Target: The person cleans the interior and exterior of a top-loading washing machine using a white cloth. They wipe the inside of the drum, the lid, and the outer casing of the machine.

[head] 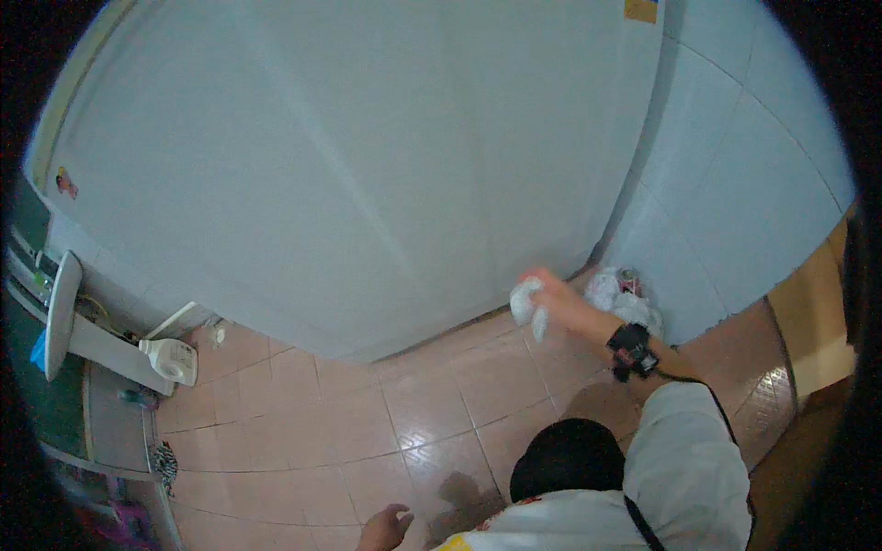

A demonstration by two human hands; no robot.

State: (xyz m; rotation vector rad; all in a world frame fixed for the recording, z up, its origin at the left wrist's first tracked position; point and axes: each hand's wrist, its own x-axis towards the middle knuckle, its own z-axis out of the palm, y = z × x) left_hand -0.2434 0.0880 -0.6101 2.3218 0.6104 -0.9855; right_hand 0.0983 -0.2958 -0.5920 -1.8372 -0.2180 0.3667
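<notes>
My right hand (548,293) grips a crumpled white cloth (527,303) close to the bottom edge of a large, smooth white panel (386,172). Whether the cloth touches the panel is hard to tell. A black device (630,348) is strapped around my right wrist, with a cable running up the sleeve. At the bottom of the view, my left hand (389,527) hangs above the pink tiled floor (344,427), its fingers loosely apart and nothing visible in them.
White plastic bags (623,296), with a can (628,281) among them, sit in the corner by the tiled wall (723,186). At the left stands a pedestal washbasin (63,317) with a white plastic jug (172,359) beside its foot. A small floor brush (164,468) lies farther down.
</notes>
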